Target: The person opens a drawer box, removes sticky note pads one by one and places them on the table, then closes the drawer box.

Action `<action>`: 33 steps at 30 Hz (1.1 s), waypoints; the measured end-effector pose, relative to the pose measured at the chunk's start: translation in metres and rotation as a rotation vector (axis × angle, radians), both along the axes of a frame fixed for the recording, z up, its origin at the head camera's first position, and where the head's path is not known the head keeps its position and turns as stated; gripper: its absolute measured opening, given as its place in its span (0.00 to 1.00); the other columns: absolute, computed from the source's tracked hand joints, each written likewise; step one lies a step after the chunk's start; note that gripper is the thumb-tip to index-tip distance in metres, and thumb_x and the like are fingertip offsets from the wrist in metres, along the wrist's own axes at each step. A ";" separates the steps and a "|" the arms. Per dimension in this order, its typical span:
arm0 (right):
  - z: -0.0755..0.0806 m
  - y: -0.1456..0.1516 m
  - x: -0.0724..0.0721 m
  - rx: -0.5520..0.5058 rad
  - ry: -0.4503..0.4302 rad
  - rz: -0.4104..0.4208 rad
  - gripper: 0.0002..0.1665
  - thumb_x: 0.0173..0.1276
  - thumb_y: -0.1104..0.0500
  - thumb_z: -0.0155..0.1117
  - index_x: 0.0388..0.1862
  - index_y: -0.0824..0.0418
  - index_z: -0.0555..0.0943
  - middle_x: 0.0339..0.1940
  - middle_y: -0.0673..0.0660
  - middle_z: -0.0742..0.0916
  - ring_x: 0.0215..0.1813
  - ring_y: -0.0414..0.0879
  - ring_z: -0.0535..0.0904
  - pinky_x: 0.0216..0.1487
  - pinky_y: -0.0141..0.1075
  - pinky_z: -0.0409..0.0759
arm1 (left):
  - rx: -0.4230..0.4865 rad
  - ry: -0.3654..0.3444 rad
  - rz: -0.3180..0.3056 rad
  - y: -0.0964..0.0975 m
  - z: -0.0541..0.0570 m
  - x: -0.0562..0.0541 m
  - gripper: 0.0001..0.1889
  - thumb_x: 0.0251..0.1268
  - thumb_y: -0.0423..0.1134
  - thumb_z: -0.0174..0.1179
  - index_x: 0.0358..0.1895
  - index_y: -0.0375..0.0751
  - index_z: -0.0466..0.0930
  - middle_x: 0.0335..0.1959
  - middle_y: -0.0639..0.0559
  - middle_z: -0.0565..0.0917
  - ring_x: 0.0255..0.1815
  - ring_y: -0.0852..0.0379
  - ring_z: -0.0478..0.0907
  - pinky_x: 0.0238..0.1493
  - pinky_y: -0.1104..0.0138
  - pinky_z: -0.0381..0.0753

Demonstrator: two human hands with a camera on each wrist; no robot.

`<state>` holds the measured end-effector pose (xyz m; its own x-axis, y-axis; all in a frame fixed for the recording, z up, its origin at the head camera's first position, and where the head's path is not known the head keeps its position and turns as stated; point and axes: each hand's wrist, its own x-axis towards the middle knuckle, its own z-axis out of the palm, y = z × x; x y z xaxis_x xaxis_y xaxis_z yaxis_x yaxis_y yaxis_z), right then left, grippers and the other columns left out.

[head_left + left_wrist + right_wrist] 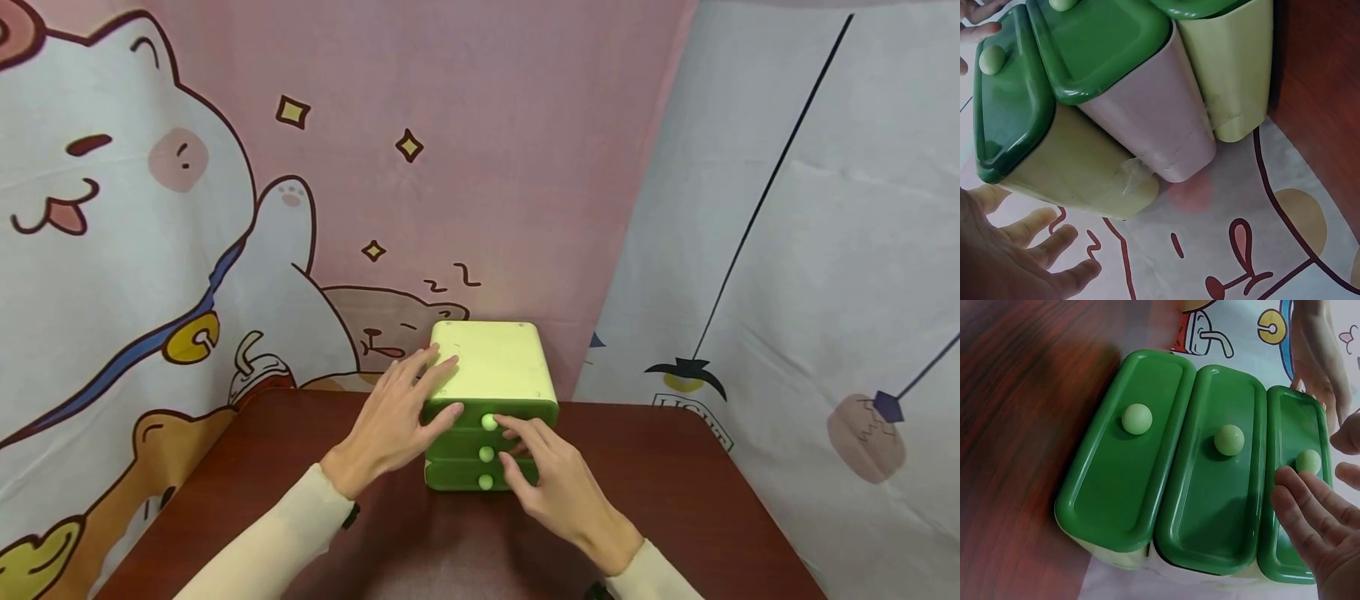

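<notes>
A small three-drawer box (491, 358) with a pale yellow-green top stands on the table. Its green drawer fronts each carry a round light-green knob; the top knob (489, 422) is level with my right fingertips. My left hand (390, 425), fingers spread and fairly straight, is at the upper left edge of the box, fingertips overlapping its top in the head view. My right hand (558, 483) is in front of the right side, its index fingertip right by the top knob. In the right wrist view, extended fingers (1316, 512) lie across the top drawer front (1297, 425). All three drawers look closed.
The dark reddish-brown table (300, 467) extends to both sides of the box. A cartoon-printed cloth (525, 167) hangs behind it. In the left wrist view, clear tape (1138, 175) shows on the drawer box's side, where the middle layer (1154, 112) is pinkish.
</notes>
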<state>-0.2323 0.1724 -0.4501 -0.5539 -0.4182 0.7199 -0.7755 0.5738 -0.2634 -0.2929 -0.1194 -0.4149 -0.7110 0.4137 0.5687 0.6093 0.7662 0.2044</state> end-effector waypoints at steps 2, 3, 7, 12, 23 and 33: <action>-0.001 -0.003 -0.001 -0.004 -0.002 0.003 0.35 0.76 0.67 0.79 0.81 0.58 0.83 0.55 0.56 0.92 0.48 0.41 0.94 0.52 0.33 0.95 | 0.004 -0.007 0.001 0.000 0.002 -0.002 0.37 0.89 0.67 0.56 0.92 0.59 0.71 0.94 0.41 0.70 0.94 0.33 0.68 0.90 0.28 0.68; -0.001 -0.004 -0.001 -0.005 -0.005 0.004 0.35 0.77 0.66 0.79 0.81 0.58 0.83 0.55 0.56 0.92 0.48 0.41 0.94 0.52 0.31 0.94 | 0.007 -0.013 0.003 0.000 0.003 -0.003 0.37 0.90 0.66 0.56 0.92 0.59 0.71 0.94 0.41 0.70 0.94 0.33 0.68 0.90 0.28 0.67; -0.002 -0.007 -0.001 -0.012 -0.017 0.004 0.34 0.77 0.67 0.79 0.80 0.59 0.83 0.55 0.56 0.93 0.48 0.39 0.94 0.53 0.28 0.93 | 0.011 -0.034 0.001 -0.001 0.007 -0.006 0.35 0.92 0.65 0.53 0.92 0.58 0.71 0.94 0.41 0.69 0.94 0.32 0.68 0.90 0.27 0.66; -0.004 -0.011 -0.002 -0.027 -0.007 0.010 0.34 0.76 0.68 0.79 0.79 0.60 0.84 0.54 0.57 0.93 0.46 0.39 0.94 0.51 0.30 0.94 | -0.004 -0.069 -0.009 -0.002 0.012 -0.011 0.34 0.94 0.63 0.51 0.93 0.59 0.70 0.95 0.41 0.67 0.95 0.31 0.65 0.91 0.26 0.64; -0.006 -0.015 -0.006 -0.033 -0.004 0.014 0.33 0.76 0.69 0.79 0.77 0.62 0.84 0.52 0.58 0.92 0.44 0.40 0.94 0.47 0.33 0.95 | -0.049 -0.186 -0.021 -0.004 0.021 -0.022 0.34 0.97 0.66 0.41 0.95 0.65 0.65 0.99 0.46 0.60 0.99 0.34 0.58 0.95 0.28 0.55; -0.005 -0.020 -0.009 -0.030 -0.040 0.006 0.32 0.77 0.68 0.78 0.78 0.62 0.84 0.54 0.59 0.92 0.44 0.42 0.94 0.45 0.37 0.96 | -0.045 -0.245 -0.050 -0.003 0.021 -0.025 0.33 0.97 0.65 0.44 0.95 0.65 0.64 0.99 0.44 0.58 0.98 0.36 0.62 0.96 0.29 0.56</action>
